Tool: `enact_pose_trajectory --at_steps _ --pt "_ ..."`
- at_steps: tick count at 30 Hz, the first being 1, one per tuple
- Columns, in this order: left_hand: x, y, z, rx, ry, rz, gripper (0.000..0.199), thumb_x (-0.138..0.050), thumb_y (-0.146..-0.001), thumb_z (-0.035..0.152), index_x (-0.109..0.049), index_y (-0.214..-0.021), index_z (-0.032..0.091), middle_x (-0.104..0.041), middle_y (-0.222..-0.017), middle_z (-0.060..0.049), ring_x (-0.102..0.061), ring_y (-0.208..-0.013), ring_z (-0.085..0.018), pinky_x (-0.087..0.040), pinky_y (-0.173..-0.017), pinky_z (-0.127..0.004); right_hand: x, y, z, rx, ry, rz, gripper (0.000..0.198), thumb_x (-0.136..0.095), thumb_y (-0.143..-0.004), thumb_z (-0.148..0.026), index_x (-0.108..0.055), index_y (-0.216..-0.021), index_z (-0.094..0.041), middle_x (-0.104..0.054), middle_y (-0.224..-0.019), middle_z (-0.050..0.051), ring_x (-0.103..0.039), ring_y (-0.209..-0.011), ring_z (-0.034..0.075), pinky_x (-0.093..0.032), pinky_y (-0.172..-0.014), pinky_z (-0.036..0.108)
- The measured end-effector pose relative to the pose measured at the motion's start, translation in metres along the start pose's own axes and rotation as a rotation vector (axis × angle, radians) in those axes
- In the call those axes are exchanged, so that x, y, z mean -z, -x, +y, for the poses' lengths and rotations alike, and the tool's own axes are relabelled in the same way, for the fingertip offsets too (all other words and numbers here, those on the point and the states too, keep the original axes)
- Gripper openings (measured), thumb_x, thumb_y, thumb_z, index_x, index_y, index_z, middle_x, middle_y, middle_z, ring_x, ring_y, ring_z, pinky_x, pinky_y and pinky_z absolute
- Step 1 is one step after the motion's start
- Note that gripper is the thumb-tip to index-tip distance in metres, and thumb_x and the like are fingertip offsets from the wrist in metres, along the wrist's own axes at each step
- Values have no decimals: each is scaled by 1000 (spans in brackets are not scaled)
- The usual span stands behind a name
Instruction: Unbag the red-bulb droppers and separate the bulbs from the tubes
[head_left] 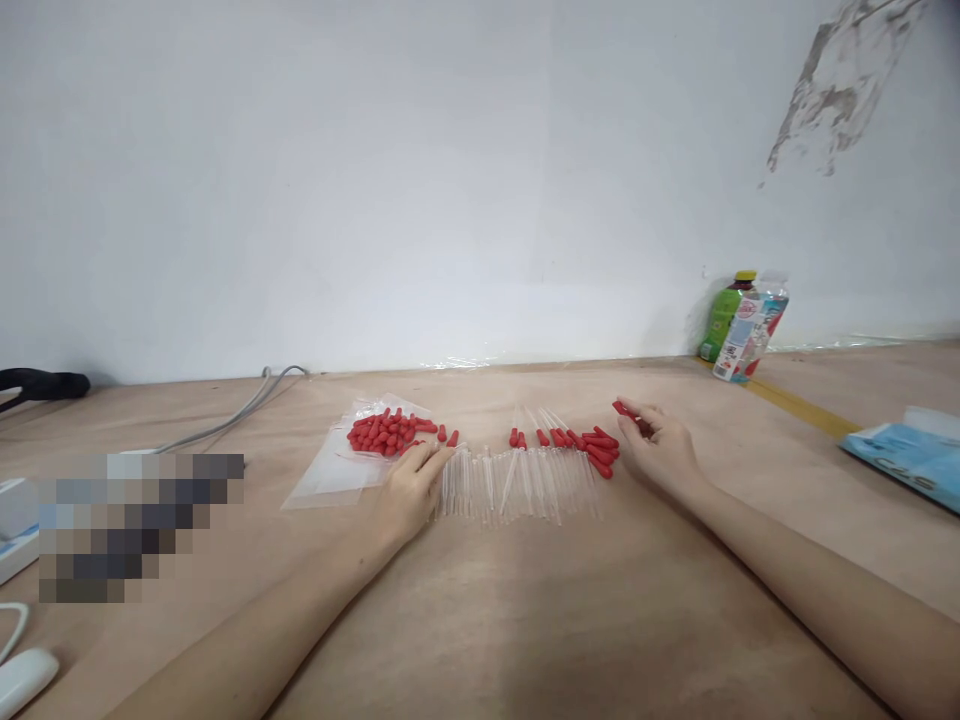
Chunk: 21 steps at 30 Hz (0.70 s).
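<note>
A row of clear dropper tubes (517, 485) lies side by side on the wooden table. At the row's left end is my left hand (411, 492), its fingers pressed together by the tubes; what they pinch, if anything, is hidden. My right hand (656, 447) holds a red rubber bulb (621, 408) between thumb and fingers, just off the row's right end. Beside that hand several red-bulbed droppers (600, 455) lie bunched together, and more with red bulbs lie behind the row. A heap of loose red bulbs (382, 432) rests on a clear plastic bag (322, 480) at left.
Two bottles, one green (721, 318) and one pink and white (750, 335), stand against the wall at right. A blue packet (911, 455) lies at the right edge. On the left are a grey cable (240, 412), a blurred-out object (135, 525) and a white mouse (26, 680).
</note>
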<state>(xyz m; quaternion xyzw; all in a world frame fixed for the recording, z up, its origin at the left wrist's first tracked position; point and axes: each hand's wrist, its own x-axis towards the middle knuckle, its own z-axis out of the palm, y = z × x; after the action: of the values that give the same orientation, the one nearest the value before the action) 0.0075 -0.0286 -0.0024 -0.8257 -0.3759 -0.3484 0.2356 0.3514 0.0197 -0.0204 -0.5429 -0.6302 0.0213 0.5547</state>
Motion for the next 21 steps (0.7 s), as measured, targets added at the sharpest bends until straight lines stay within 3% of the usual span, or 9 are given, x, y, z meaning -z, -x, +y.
enact_pose_trajectory --at_steps 5,8,11,18,21 --pt "-3 3 3 -24 73 8 23 -42 -84 14 -57 -101 17 -62 -89 -7 -58 -82 -17 -49 -74 -29 0 1 -1 -53 10 -92 30 -56 -70 -35 -62 -92 -15 -61 -69 3 -51 -56 13 -43 -55 27" --pt "0 2 10 -17 161 -67 21 -48 -83 20 -58 -101 16 -63 -91 -7 -59 -82 -17 -49 -74 -30 1 -1 0 -25 35 -138 22 -58 -69 -37 -65 -81 -20 -65 -78 4 -55 -70 17 -44 -66 31" --pt "8 0 16 -1 215 -157 29 -53 -80 30 -57 -106 16 -64 -97 -8 -58 -89 -19 -48 -79 -35 1 -6 7 -53 40 -147 24 -54 -72 -38 -66 -82 -20 -66 -84 5 -57 -80 20 -43 -74 33" --pt "12 -1 17 14 179 -184 35 -53 -80 33 -57 -111 19 -61 -108 -10 -51 -106 -24 -43 -89 -44 -9 -15 25 -163 2 -310 29 -50 -75 -41 -67 -84 -19 -69 -78 4 -63 -69 19 -47 -63 29" --pt "9 1 14 33 167 -187 33 -51 -82 31 -56 -112 19 -60 -110 -9 -49 -109 -24 -43 -91 -45 -10 -16 27 -172 -8 -382 32 -46 -77 -42 -68 -81 -19 -70 -80 5 -63 -73 21 -48 -65 30"
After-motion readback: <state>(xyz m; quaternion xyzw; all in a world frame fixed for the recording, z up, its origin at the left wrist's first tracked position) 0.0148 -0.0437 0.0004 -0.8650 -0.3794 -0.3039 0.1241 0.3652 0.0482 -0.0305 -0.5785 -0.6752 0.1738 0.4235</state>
